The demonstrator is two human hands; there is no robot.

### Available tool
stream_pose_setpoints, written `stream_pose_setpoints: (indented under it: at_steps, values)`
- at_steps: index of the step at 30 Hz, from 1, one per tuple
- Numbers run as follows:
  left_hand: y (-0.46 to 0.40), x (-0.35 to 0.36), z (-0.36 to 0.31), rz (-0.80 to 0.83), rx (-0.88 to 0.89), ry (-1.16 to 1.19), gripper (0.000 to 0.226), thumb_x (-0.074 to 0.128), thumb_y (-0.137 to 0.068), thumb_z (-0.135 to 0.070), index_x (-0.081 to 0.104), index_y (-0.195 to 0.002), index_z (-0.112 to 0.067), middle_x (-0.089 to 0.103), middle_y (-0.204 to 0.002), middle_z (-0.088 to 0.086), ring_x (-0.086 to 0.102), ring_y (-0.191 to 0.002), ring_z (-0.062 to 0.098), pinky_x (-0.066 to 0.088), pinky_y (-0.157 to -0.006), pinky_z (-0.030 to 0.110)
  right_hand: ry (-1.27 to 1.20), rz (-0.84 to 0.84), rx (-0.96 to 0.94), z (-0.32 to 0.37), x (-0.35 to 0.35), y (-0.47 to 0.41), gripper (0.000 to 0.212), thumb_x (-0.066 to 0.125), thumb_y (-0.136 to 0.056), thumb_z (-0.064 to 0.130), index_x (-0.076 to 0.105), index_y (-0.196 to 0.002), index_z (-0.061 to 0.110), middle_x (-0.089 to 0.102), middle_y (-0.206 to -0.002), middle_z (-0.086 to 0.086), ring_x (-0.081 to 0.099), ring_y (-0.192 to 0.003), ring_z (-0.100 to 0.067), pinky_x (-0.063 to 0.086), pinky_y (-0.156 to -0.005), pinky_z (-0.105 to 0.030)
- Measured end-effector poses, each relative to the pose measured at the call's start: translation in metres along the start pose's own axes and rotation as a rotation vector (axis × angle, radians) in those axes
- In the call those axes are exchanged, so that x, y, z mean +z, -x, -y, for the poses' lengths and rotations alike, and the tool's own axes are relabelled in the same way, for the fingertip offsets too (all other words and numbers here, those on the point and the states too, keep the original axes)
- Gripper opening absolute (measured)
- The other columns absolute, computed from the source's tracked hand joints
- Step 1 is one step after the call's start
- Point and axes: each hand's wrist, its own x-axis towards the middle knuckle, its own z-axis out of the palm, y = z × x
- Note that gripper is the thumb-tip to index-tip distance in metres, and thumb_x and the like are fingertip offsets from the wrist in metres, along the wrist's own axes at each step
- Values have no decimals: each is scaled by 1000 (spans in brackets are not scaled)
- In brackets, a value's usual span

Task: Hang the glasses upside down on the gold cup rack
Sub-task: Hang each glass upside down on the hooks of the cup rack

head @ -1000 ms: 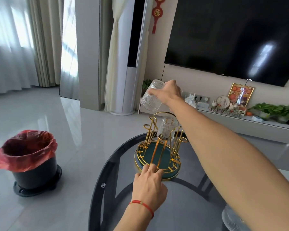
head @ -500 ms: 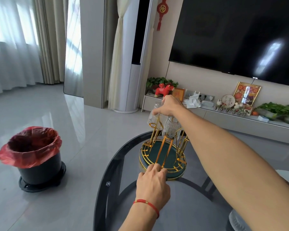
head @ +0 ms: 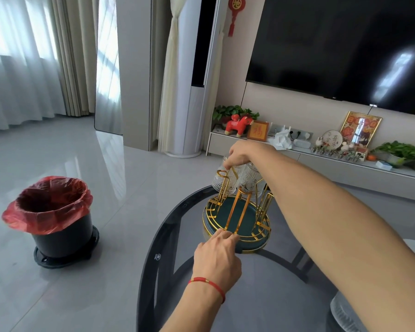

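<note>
We count two glasses on one gold rack (head: 236,219): our right hand (head: 241,153) pinches the ten-o'clock glass (head: 222,180); our left hand's (head: 217,256) extended fingers press the six-o'clock rim.

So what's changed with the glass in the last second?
The right hand brought the glass down from above the rack onto a far-left prong, upside down, fingers still on it. The left hand stayed steadying the rack's base; the other glass stayed hung.

Shiny gold metal wire cup rack (head: 235,212) with a matt teal base; ribbed clear glasses (head: 222,180) on it. Glossy dark round glass counter (head: 168,236) beneath the rack, polished grey floor tiles (head: 106,176) around, crinkled red plastic bin liner (head: 48,202) left of the rack.
</note>
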Motion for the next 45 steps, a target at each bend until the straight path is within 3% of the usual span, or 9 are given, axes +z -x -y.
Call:
stream_pose_setpoints:
  at_steps: [6,12,17,23,27,31,35,38,45]
  values:
    - [0,-1,-1,-16,7,-16,41,51,-94,-8,60,-131,-23,64,-127,0,58,-117,21,56,-82,34,-202,-292,-126,-26,8,50,68,56,-90,61,53,-148,24,49,-156,-10,47,-139,-35,42,-107,-53]
    - [15,4,-4,-24,64,-59,48,57,-93,-10,59,-138,-25,58,-142,0,49,-133,21,56,-96,41,-289,-563,-216,-114,44,147,60,58,-96,44,43,-151,23,51,-155,-6,51,-136,-29,46,-107,-51]
    - [29,10,-9,41,86,-110,54,59,-93,-15,53,-145,-27,42,-159,5,36,-147,28,47,-110,49,-211,-265,-194,-211,79,223,52,64,-95,46,54,-143,31,58,-147,4,54,-134,-18,39,-101,-30]
    - [47,17,-53,88,188,-58,63,61,-89,-18,47,-149,-32,40,-160,5,33,-147,28,42,-113,54,-50,181,-119,-251,125,276,101,71,-72,70,21,-158,51,33,-164,13,34,-149,-15,35,-117,-41]
    - [60,20,-78,69,257,138,54,65,-87,-18,58,-140,-25,59,-144,4,49,-136,25,46,-111,44,-67,95,-137,-243,137,278,86,79,-76,44,34,-149,47,49,-138,7,56,-116,-18,46,-96,-38]
    - [68,21,-96,126,137,405,51,68,-86,-24,60,-137,-22,66,-134,1,60,-122,16,53,-102,34,-101,-82,-129,-236,128,283,79,81,-61,55,45,-131,46,58,-118,12,55,-108,-12,22,-116,-46]
    - [65,15,-111,414,-130,1000,74,74,-85,-51,41,-147,-28,64,-132,1,66,-116,19,58,-91,32,-614,-172,-183,-231,115,292,76,92,-58,46,49,-121,41,60,-119,6,66,-101,-21,55,-95,-48]
    - [60,8,-113,364,-238,1443,75,81,-81,-38,48,-143,-14,72,-122,12,73,-107,31,61,-89,42,-790,-126,-208,-218,121,292,78,92,-60,47,46,-121,35,61,-124,0,70,-101,-22,59,-88,-48]
    - [48,-3,-102,15,-79,1067,81,92,-64,-26,56,-137,-30,70,-114,4,73,-96,16,63,-84,35,-440,-273,-331,-152,137,263,110,76,-62,52,15,-153,59,46,-159,10,49,-141,-19,48,-108,-45]
